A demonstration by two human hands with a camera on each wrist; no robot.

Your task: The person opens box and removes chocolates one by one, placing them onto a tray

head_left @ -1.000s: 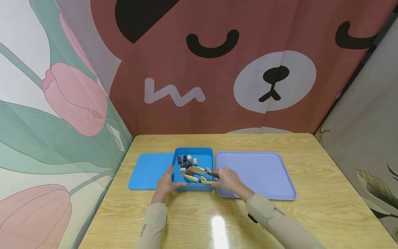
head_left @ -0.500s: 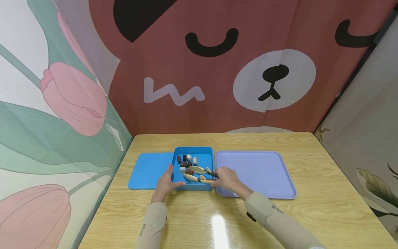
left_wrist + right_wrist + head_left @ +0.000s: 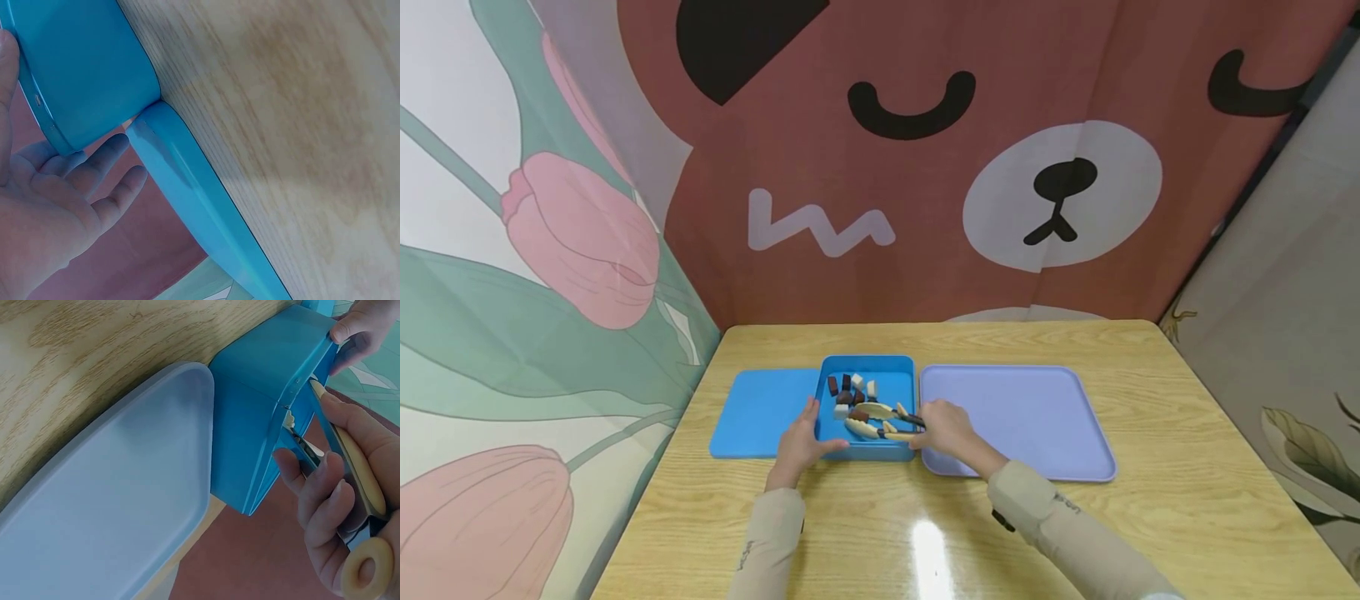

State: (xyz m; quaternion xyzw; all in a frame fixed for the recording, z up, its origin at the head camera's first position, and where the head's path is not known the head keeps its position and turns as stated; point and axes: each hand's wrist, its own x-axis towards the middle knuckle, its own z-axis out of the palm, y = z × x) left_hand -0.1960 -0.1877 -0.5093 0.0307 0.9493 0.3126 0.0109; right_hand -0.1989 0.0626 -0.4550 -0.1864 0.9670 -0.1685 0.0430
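Observation:
In the head view a blue box holds several small pieces in dark brown, brown and white. My left hand rests at its near left corner, thumb along the front rim and extended fingers by the left wall. The left wrist view shows those fingers loosely spread beside the box. My right hand grips a pair of tongs with cream tips, reaching over the right wall. Between the tips, spread apart, lies a brown chunk. In the right wrist view the tong tips are mostly hidden by the box wall.
A lilac tray lies right beside the box. To the left is a flat blue panel against the box's side. All stand on a wooden table, with a printed curtain behind.
The tong tips have shifted very slightly around the brown chunk. Both hands stay in nearly the same places.

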